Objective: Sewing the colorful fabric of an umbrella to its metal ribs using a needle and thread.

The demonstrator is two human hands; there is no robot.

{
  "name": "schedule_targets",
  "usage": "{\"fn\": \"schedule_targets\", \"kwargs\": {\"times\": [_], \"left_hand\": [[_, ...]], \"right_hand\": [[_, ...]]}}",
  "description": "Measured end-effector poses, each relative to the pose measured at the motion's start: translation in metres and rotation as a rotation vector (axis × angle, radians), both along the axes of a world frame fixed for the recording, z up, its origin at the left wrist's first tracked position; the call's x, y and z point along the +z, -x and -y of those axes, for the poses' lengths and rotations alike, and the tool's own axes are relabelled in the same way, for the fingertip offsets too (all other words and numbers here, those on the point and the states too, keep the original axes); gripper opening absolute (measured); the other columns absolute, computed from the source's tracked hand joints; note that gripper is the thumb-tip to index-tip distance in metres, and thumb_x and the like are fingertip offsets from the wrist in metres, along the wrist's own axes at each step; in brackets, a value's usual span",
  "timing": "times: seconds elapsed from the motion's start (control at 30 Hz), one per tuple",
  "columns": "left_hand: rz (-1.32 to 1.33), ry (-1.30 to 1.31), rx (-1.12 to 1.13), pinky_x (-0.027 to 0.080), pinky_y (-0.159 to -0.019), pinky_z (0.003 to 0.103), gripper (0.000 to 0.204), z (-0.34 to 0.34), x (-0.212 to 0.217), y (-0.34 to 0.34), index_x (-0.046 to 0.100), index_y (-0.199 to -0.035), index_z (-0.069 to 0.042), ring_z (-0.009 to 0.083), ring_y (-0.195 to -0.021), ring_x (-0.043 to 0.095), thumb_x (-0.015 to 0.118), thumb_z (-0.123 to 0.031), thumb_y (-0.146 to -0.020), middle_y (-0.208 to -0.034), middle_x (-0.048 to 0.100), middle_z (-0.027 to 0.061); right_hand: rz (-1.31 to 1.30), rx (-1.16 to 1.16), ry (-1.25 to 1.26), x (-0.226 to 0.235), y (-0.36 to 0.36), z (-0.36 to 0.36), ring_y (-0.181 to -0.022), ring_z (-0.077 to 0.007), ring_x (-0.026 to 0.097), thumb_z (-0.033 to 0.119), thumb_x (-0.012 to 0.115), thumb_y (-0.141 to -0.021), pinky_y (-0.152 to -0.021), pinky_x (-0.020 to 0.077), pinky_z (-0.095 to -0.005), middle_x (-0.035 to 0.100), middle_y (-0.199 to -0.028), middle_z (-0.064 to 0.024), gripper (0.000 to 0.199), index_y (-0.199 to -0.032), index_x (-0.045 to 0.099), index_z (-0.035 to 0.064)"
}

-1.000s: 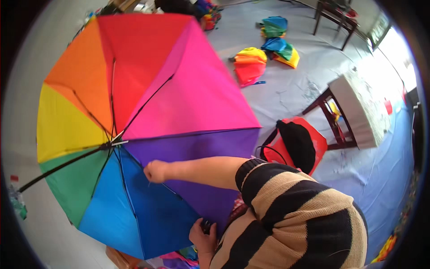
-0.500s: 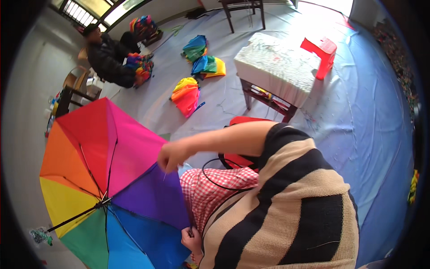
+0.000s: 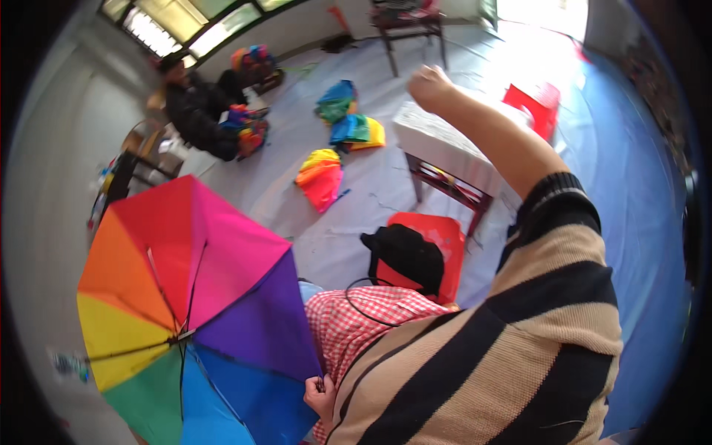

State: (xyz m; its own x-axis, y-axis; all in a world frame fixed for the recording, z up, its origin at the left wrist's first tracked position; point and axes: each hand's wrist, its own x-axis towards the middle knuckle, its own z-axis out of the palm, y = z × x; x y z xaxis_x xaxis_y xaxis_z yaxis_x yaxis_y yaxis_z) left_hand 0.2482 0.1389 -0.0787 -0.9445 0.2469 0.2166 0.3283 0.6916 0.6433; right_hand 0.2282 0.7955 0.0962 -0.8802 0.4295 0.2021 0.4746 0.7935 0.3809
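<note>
An open umbrella [image 3: 245, 267] with rainbow panels spreads at my left, its dark ribs and shaft facing me. My left hand [image 3: 320, 397] is closed on the umbrella's rim, where the purple and blue panels meet, against my red checked apron [image 3: 371, 304]. My right hand [image 3: 432, 87] is raised high and far out, above the white-covered table, clear of the umbrella. Its fingers are curled together; whatever they pinch is too small to make out. The umbrella's handle end [image 3: 70, 363], wrapped in something clear, points left.
A red stool [image 3: 445, 245] with a black item [image 3: 408, 256] on it stands before me. Beyond are the white-covered table [image 3: 445, 141], a red plastic stool [image 3: 538, 107] and several folded rainbow umbrellas [image 3: 322, 178] on the floor sheet. A seated person [image 3: 200, 111] handles colourful fabric.
My right hand has swung from beside the umbrella's purple panel up and away to the right. My left hand keeps its hold on the rim. The view has shifted slightly.
</note>
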Motion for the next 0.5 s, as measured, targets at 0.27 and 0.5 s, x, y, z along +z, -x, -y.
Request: {"fn": "schedule_targets", "kwargs": {"times": [0.27,0.5], "left_hand": [[0.052,-0.136,0.028,0.039,-0.046,0.031,0.022,-0.008,0.011,-0.003,0.055,-0.070,-0.003,0.0162,-0.047,0.047,0.073,-0.013,-0.076,-0.055,0.051,0.0072],[0.112,-0.196,0.025,0.042,-0.048,0.032,0.022,-0.003,0.006,0.001,0.057,-0.071,-0.003,0.0178,-0.049,0.051,0.075,-0.016,-0.075,-0.057,0.054,0.0083]], "right_hand": [[0.172,-0.170,-0.073,-0.103,0.011,-0.039,-0.111,-0.0322,0.056,0.009,0.061,-0.076,-0.108,0.0312,-0.0525,0.063,-0.116,-0.0180,0.028,-0.102,0.068,0.0026],[0.053,0.000,0.046,-0.049,0.042,0.048,-0.107,-0.0329,0.057,0.006,0.063,-0.074,-0.095,0.0431,-0.0475,0.061,-0.108,-0.0138,0.026,-0.099,0.068,0.0098]]}}
